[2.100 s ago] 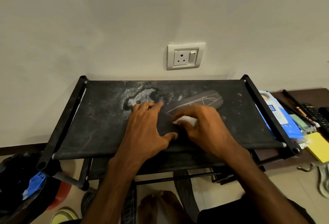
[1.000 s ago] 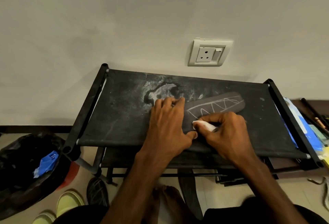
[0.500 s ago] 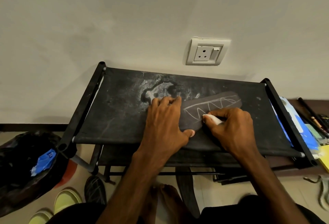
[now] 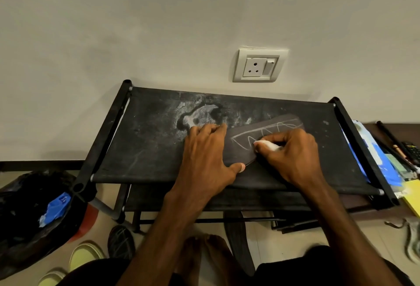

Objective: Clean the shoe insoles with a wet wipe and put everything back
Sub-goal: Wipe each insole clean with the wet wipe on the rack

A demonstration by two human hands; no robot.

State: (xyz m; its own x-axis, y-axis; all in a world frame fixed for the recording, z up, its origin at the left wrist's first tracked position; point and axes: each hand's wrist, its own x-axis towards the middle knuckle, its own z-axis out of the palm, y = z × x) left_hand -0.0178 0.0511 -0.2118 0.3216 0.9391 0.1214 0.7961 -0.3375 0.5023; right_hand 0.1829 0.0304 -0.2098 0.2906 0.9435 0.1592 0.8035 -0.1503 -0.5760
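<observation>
The insole [image 4: 241, 151] looks light and floppy, best pinned at its near end, where the flat left hand [image 4: 205, 149] presses while the right hand [image 4: 293, 156] pinches the wet wipe [image 4: 267, 145].

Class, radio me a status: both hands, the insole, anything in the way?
Left hand flat, pressing insole onto rack top. Right hand pinching wet wipe against insole. Nothing seen in the way.

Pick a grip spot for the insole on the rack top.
Probably the uncovered far-right end of the insole, pinched top-and-bottom from the right. It lies flat and thin on the fabric rack, and the left hand and right hand with the wipe cover the rest.
</observation>
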